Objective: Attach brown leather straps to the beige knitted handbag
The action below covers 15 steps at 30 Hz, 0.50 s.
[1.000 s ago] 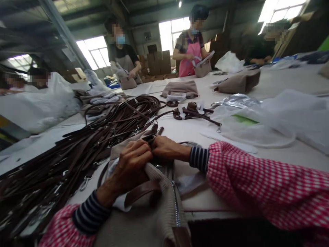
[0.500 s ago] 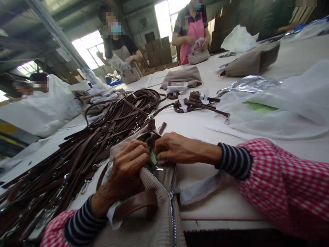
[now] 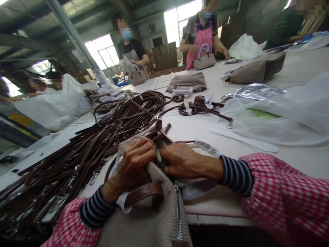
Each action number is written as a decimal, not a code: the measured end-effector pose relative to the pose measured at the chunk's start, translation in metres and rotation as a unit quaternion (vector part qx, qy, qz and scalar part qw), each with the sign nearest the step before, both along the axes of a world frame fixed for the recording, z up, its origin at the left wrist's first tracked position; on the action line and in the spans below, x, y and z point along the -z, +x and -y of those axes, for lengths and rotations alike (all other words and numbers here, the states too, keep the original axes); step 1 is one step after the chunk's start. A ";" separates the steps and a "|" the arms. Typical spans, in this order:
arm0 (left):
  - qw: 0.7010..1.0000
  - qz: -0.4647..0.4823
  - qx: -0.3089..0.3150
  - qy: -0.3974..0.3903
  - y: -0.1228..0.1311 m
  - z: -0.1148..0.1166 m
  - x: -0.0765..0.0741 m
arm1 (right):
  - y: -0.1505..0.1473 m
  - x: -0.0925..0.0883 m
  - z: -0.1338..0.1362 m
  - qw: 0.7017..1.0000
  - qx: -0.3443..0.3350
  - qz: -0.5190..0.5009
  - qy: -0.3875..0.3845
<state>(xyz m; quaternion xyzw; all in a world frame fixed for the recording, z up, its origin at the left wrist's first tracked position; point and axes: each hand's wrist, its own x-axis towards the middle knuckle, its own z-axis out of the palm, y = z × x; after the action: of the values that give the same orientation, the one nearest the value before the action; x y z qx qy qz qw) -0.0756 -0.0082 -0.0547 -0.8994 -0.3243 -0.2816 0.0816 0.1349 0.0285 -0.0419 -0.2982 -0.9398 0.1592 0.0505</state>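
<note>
A beige fabric handbag [image 3: 159,219] with a zipper and a brown handle [image 3: 144,194] lies in front of me on the white table [image 3: 195,128]. My left hand [image 3: 133,164] is closed on the bag's upper edge beside the zipper opening. My right hand [image 3: 181,161] presses against the same opening from the right, fingers curled. A small green slip [image 3: 159,156] shows between the two hands. Both arms wear red-checked sleeves over striped cuffs.
A large heap of brown straps [image 3: 102,137] with metal clips covers the table to my left. Rolled straps [image 3: 200,104], more beige bags [image 3: 189,80] and clear plastic bags [image 3: 277,113] lie ahead and right. Several other people work at the far side.
My hands stay on the bag's opening while the view shifts slightly. A green slip has come into sight between my fingers. The person in pink has set a bag upright.
</note>
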 end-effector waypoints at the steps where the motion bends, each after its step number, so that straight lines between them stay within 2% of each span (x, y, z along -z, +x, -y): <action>1: 1.000 0.001 0.001 -0.001 0.000 0.000 0.000 | 0.000 0.001 0.001 1.000 0.011 -0.004 0.001; 7: 1.000 -0.005 0.006 0.004 0.001 0.001 -0.001 | 0.003 0.003 0.007 1.000 0.007 -0.005 0.018; 11: 1.000 -0.008 0.002 0.006 0.001 0.001 -0.001 | 0.006 0.001 0.005 1.000 -0.019 -0.004 -0.008; 15: 1.000 -0.007 0.007 0.009 0.000 0.001 -0.001 | 0.010 0.007 0.005 0.999 -0.010 -0.038 -0.017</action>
<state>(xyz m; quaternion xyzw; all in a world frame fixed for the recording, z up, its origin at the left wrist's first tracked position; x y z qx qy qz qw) -0.0760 -0.0095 -0.0539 -0.9028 -0.3146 -0.2791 0.0896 0.1448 0.0236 -0.0488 -0.2833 -0.9374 0.1865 0.0792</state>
